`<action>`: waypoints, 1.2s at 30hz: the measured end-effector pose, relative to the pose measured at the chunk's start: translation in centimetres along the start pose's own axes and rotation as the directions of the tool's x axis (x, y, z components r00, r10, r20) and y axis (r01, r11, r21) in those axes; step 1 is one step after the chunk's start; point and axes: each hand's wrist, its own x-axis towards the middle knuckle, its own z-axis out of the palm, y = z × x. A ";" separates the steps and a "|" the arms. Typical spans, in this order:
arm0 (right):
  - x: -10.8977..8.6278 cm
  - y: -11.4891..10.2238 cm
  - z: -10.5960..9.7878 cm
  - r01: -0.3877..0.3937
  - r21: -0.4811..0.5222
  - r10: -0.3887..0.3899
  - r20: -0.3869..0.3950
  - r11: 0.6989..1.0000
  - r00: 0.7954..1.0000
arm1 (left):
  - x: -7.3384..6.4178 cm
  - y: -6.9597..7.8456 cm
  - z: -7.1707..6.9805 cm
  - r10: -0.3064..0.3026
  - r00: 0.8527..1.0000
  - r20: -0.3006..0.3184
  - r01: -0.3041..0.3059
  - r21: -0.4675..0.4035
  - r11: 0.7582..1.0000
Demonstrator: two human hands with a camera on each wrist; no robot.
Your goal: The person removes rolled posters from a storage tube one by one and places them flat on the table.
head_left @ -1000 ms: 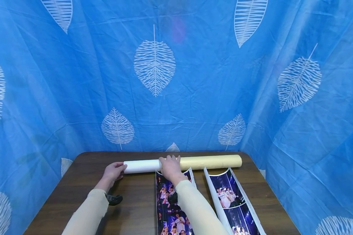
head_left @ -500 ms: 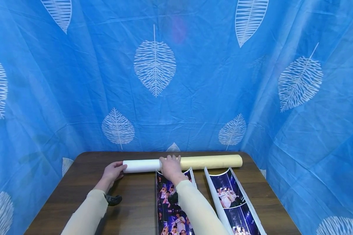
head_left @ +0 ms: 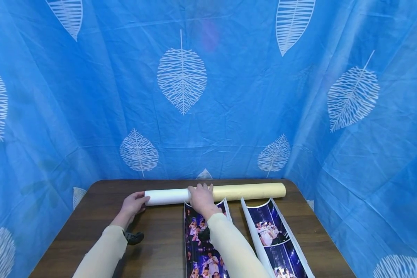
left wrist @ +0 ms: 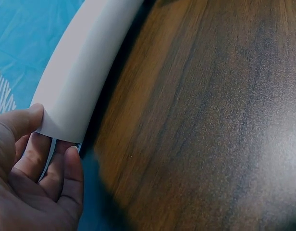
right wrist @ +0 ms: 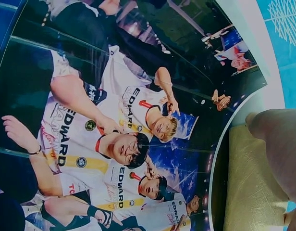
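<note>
A white paper roll [head_left: 167,197] lies along the far side of the table, its right end meeting a pale yellow tube [head_left: 250,191] under my right hand. My left hand [head_left: 132,204] pinches the roll's left end. In the left wrist view the thumb presses the white roll [left wrist: 80,82] from outside while fingertips reach into its end opening. My right hand [head_left: 202,199] grips the yellow tube from above where it meets the white roll; in the right wrist view the thumb is by the left end of the yellow tube [right wrist: 251,178]. The hand hides the exact joint.
Two curled photo posters lie lengthwise on the brown table [head_left: 160,239]: one poster [head_left: 198,247] under my right forearm, another poster [head_left: 276,235] to its right. Their far ends sit close to the roll and tube. A blue leaf-patterned curtain [head_left: 222,116] surrounds the table.
</note>
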 end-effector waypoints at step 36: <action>0.4 0.0 0.1 -0.007 0.018 0.007 -0.023 1.000 1.000 | 0.0 -0.3 -2.8 -0.010 0.999 -0.033 0.011 0.038 0.999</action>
